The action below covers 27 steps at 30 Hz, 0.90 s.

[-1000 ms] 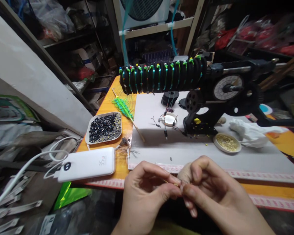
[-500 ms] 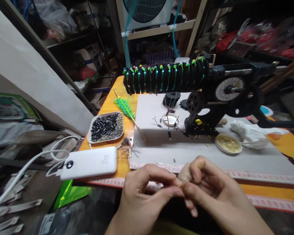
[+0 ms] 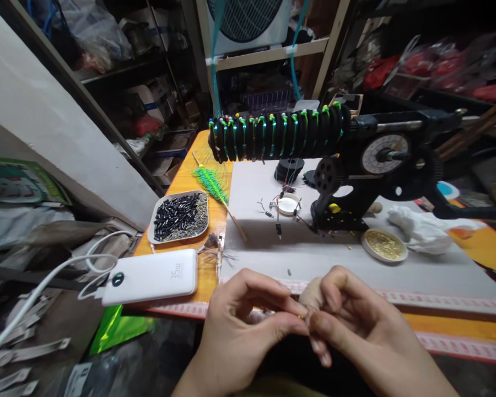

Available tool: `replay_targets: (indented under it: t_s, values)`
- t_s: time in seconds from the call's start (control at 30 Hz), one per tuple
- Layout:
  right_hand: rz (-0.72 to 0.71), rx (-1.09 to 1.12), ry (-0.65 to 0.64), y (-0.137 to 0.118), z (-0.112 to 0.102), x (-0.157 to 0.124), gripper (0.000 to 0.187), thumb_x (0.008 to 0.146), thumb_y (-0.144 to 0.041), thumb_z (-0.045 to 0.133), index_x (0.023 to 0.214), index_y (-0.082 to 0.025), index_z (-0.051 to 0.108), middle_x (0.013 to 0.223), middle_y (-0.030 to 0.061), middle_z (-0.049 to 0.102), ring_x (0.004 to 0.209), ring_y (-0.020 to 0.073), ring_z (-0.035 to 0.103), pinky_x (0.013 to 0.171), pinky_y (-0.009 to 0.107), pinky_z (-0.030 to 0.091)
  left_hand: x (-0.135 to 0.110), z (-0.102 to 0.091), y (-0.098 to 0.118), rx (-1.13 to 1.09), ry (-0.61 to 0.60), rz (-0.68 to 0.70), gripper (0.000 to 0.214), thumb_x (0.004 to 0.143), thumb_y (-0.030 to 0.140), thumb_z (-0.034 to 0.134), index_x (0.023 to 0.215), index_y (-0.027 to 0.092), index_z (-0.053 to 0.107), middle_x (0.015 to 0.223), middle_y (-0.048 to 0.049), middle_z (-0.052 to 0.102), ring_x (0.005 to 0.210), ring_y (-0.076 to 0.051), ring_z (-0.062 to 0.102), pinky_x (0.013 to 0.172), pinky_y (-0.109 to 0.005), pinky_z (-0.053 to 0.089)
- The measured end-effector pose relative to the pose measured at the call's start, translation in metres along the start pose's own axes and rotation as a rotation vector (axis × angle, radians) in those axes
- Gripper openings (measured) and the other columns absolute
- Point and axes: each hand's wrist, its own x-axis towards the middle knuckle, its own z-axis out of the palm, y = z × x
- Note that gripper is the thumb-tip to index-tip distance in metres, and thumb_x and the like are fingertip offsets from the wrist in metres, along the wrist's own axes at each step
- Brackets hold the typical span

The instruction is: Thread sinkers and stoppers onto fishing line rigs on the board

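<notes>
Near the table's front edge my left hand (image 3: 252, 325) and my right hand (image 3: 355, 325) meet, fingertips almost touching. Thumb and forefinger of the left are pinched on a tiny gold-coloured piece (image 3: 301, 316), mostly covered by the fingertips. My right hand is closed in a pinch against the same spot; what lies between its fingers is hidden. Beyond them, a shallow round dish (image 3: 405, 255) holds many small gold-coloured pieces. A small grey piece (image 3: 289, 272) lies on the white board (image 3: 256, 259) just past my left fingers.
A black cranked winding machine (image 3: 343, 204) carries a ribbed roller (image 3: 281, 135) wrapped with green cords. Thin wires with small black parts (image 3: 278, 230) hang before it. Left are a tray of black pieces (image 3: 177, 216), a white power bank (image 3: 152, 277) and a green-wrapped stick (image 3: 213, 184).
My hands stay pinched together, with only slight finger movement. The hanging black part has swung a little to the left, and the camera view has shifted slightly.
</notes>
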Motion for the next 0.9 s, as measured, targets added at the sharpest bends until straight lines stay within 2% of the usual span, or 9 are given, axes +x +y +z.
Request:
replay_targets:
  t_s: [0.17, 0.37, 0.47, 0.6, 0.7, 0.9]
  values:
    - [-0.001, 0.003, 0.002, 0.001, 0.0, 0.0, 0.046, 0.075, -0.036, 0.084, 0.073, -0.019, 0.041, 0.065, -0.006, 0.054, 0.053, 0.0064, 0.055, 0.05, 0.018, 0.044, 0.001, 0.001, 0.002, -0.015, -0.007, -0.015, 0.024, 0.071, 0.006, 0.083, 0.083, 0.018, 0.067, 0.076, 0.0008, 0.078, 0.072, -0.01, 0.074, 0.067, -0.015, 0.059]
    - [-0.015, -0.034, 0.023, 0.002, -0.001, -0.001, 0.043, 0.077, -0.036, 0.082, 0.072, -0.019, 0.043, 0.066, -0.0059, 0.055, 0.054, 0.0072, 0.056, 0.05, 0.018, 0.045, -0.002, -0.004, 0.002, 0.156, -0.032, 0.006, 0.021, 0.075, 0.011, 0.082, 0.086, 0.02, 0.067, 0.08, 0.0006, 0.078, 0.074, -0.011, 0.074, 0.068, -0.016, 0.058]
    - [-0.016, -0.071, 0.013, 0.0, -0.002, 0.0, 0.043, 0.078, -0.038, 0.081, 0.072, -0.02, 0.042, 0.065, -0.0053, 0.055, 0.055, 0.0082, 0.055, 0.051, 0.02, 0.045, -0.004, -0.008, 0.004, 0.31, -0.067, 0.069, 0.022, 0.078, 0.011, 0.079, 0.092, 0.024, 0.068, 0.085, 0.002, 0.078, 0.079, -0.011, 0.073, 0.07, -0.017, 0.058]
    - [-0.025, -0.076, 0.008, 0.0, -0.003, 0.001, 0.043, 0.078, -0.037, 0.081, 0.072, -0.02, 0.042, 0.066, -0.0051, 0.056, 0.054, 0.0084, 0.055, 0.052, 0.021, 0.045, -0.004, -0.01, 0.007, 0.465, -0.114, 0.223, 0.031, 0.077, 0.007, 0.08, 0.097, 0.027, 0.068, 0.088, 0.004, 0.078, 0.083, -0.01, 0.072, 0.079, -0.017, 0.057]
    - [-0.049, -0.041, -0.003, 0.0, -0.003, 0.0, 0.043, 0.077, -0.035, 0.082, 0.071, -0.02, 0.043, 0.065, -0.0044, 0.058, 0.054, 0.0084, 0.055, 0.053, 0.021, 0.045, -0.004, -0.009, 0.007, 0.468, -0.124, 0.276, 0.034, 0.076, 0.004, 0.079, 0.098, 0.027, 0.068, 0.089, 0.0038, 0.077, 0.083, -0.011, 0.072, 0.08, -0.02, 0.057]
    - [-0.07, -0.037, 0.005, 0.002, -0.003, -0.002, 0.041, 0.078, -0.034, 0.081, 0.071, -0.02, 0.042, 0.066, -0.0048, 0.056, 0.054, 0.0087, 0.054, 0.054, 0.022, 0.046, -0.006, -0.008, 0.004, 0.351, -0.063, 0.202, 0.028, 0.079, 0.005, 0.077, 0.094, 0.026, 0.065, 0.086, 0.0034, 0.078, 0.08, -0.013, 0.074, 0.073, -0.023, 0.059]
